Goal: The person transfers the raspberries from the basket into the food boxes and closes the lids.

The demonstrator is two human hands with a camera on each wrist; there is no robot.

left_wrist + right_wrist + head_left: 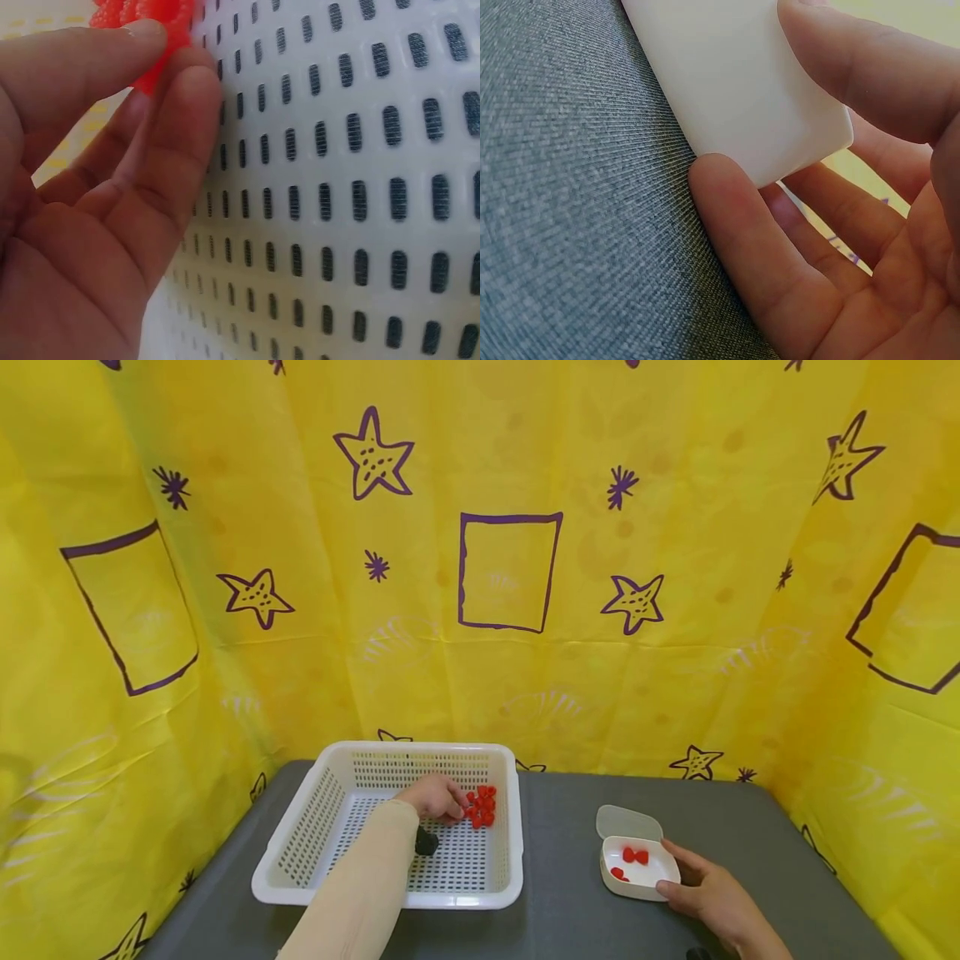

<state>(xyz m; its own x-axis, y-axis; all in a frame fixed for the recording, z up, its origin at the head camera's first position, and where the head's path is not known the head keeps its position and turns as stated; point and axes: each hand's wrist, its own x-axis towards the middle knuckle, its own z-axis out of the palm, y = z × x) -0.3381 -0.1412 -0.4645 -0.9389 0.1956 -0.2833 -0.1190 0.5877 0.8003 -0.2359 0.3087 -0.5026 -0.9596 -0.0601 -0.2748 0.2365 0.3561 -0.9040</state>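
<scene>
My left hand (pixel 437 795) reaches into a white slotted plastic basket (pixel 420 901). Its thumb and forefinger pinch a bumpy red raspberry (pixel 174 41) at the basket's bottom, as the left wrist view shows. Beside those fingertips, several red raspberries (pixel 483 807) lie clustered at the basket's right side. On the right, a small white box (pixel 637 891) stands with its translucent lid (pixel 628 823) swung back. A few raspberries (pixel 636 856) lie inside it. My right hand (pixel 703 887) grips the box's right end, thumb on one side and fingers around the other.
Dark grey cloth (pixel 558 860) covers the table, showing between basket and box. Yellow curtain (pixel 510 693) with purple drawings encloses the back and both sides. A black strap piece (pixel 426 842) sits at my left wrist.
</scene>
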